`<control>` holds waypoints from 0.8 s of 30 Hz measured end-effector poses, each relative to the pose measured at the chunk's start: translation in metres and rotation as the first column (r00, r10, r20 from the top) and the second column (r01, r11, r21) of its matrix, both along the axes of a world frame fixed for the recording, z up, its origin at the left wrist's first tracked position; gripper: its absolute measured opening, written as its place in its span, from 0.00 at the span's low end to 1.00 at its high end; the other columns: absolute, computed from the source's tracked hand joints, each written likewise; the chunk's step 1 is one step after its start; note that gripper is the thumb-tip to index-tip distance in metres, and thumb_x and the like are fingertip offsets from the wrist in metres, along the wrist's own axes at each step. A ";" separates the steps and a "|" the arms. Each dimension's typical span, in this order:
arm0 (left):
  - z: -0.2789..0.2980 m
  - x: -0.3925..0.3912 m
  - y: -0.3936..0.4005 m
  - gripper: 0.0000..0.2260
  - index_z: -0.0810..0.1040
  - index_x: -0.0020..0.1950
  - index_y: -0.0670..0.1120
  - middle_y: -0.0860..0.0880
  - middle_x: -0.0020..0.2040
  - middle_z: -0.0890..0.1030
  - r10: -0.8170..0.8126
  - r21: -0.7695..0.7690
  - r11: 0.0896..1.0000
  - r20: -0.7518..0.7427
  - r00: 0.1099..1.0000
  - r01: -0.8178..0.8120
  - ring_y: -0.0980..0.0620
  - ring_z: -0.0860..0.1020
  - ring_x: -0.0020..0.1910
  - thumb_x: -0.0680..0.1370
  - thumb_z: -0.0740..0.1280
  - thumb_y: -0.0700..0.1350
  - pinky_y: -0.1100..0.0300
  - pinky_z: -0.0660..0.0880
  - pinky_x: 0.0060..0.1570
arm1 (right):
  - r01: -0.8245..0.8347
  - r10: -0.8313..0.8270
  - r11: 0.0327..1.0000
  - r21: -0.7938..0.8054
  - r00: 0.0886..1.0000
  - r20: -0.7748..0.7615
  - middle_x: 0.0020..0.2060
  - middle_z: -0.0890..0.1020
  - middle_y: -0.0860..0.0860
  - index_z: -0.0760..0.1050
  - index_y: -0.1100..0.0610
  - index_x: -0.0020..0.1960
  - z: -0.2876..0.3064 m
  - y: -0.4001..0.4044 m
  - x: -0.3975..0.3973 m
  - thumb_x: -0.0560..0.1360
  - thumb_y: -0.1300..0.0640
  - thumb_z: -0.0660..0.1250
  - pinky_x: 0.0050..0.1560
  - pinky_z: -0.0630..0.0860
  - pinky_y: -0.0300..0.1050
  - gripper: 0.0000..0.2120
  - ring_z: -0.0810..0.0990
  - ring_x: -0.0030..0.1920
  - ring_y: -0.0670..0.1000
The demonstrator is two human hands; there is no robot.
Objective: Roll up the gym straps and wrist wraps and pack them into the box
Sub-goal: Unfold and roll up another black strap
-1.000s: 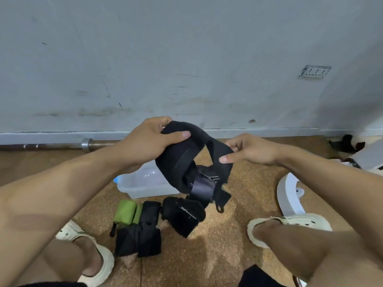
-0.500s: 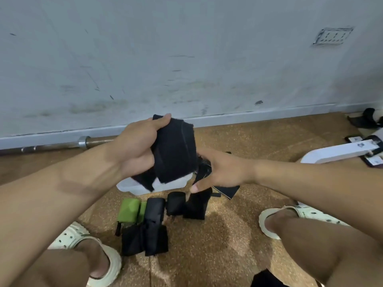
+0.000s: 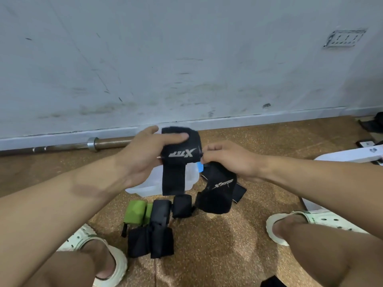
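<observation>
My left hand grips a black wrist wrap with a grey logo, thumb across its top; a loose tail hangs down from it. My right hand pinches the wrap's right edge. Both hold it above a clear plastic box on the cork floor. A second black logo wrap lies right of the box, under my right hand. In front of the box sit a green roll, a small black roll and a pile of black straps.
A steel barbell lies along the wall at the left. A white bench part is at the right. My feet in pale clogs flank the straps. A dark item lies at the far right by the wall.
The wrap has been turned and tightened in my left hand so its logo faces me. My right hand rose from the floor items to the wrap's right edge.
</observation>
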State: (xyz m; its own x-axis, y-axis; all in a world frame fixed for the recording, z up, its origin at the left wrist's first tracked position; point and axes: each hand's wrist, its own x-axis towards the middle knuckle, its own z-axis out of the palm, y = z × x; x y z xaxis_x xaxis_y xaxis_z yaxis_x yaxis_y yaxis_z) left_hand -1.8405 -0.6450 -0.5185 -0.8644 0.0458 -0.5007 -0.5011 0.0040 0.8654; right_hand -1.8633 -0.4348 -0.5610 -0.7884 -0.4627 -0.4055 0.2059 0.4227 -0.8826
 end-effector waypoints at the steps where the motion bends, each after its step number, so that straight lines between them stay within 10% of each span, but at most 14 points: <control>1: -0.002 0.002 0.001 0.42 0.54 0.83 0.46 0.46 0.54 0.86 -0.009 0.003 1.000 -0.007 1.000 0.009 0.47 0.86 0.52 0.75 0.75 0.39 0.55 0.81 0.51 | 0.016 -0.016 1.000 -0.012 1.000 0.007 0.34 0.81 0.50 0.81 0.52 0.36 0.001 -0.001 0.000 0.78 0.61 0.67 0.39 0.75 0.40 0.13 0.78 0.35 0.49; 12: -0.004 -0.004 0.003 0.49 0.46 0.83 0.58 0.48 0.52 0.87 0.099 -0.079 0.991 -0.147 0.984 -0.111 0.53 0.86 0.41 0.75 0.75 0.36 0.62 0.81 0.36 | 0.068 -0.054 0.996 -0.058 0.976 0.213 0.30 0.83 0.48 0.86 0.50 0.34 0.017 -0.006 0.003 0.82 0.54 0.66 0.30 0.75 0.35 0.19 0.81 0.28 0.45; 15: -0.005 -0.006 0.004 0.49 0.46 0.83 0.57 0.53 0.48 0.87 0.127 -0.084 0.986 -0.191 0.973 -0.145 0.57 0.85 0.40 0.76 0.75 0.36 0.64 0.79 0.35 | 0.168 -0.106 0.978 -0.124 0.911 0.399 0.37 0.85 0.55 0.83 0.64 0.59 0.019 -0.007 0.004 0.81 0.52 0.67 0.36 0.80 0.43 0.16 0.83 0.35 0.52; 24: -0.005 -0.031 -0.040 0.49 0.55 0.82 0.52 0.42 0.58 0.83 0.299 -0.259 0.900 -0.220 0.928 -0.351 0.47 0.84 0.50 0.69 0.80 0.38 0.52 0.82 0.53 | 0.244 -0.239 0.969 0.035 0.896 0.374 0.46 0.85 0.59 0.79 0.61 0.55 0.007 0.007 0.006 0.81 0.52 0.65 0.58 0.80 0.55 0.12 0.84 0.47 0.59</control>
